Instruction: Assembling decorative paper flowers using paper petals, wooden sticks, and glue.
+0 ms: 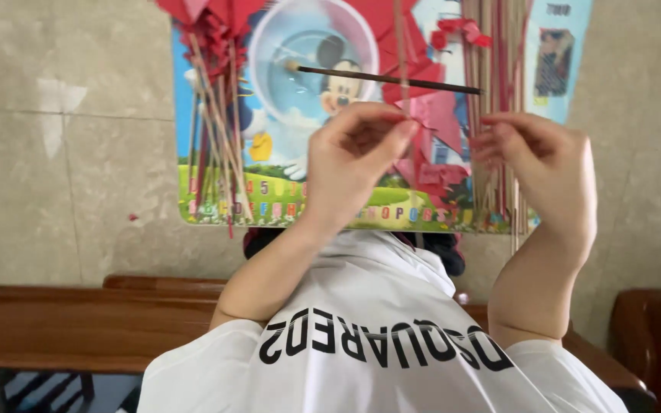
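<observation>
Both forearms rose from the white printed T-shirt (376, 344) toward the middle of the view, elbows bent, hands close together. The left hand (357, 157) was turned palm toward the camera, its grip pinched between thumb and curled fingers on a thin bamboo stick (401, 53) that ran straight up and out of the frame. The right hand (548, 164) sat just beside it, fingers bent inward, its grip closed lightly on folded red paper (437, 122), the piece lying between the two hands and touching the stick.

Beyond the grips lay a colourful cartoon play mat (284, 203) on the beige tiled floor (47, 153). Above the left grip stood a clear plastic bowl (311, 57) with a dark-handled brush (392, 79) laid across its rim, reaching over toward the right grip. Further off to the left grip's side lay a loose bundle of sticks with red paper shapes (216, 115) on the mat, and above the right grip more bare sticks (491, 115) were heaped. Nearer the person than the grips ran brown wooden furniture (78, 325), partly hidden by the shirt.
</observation>
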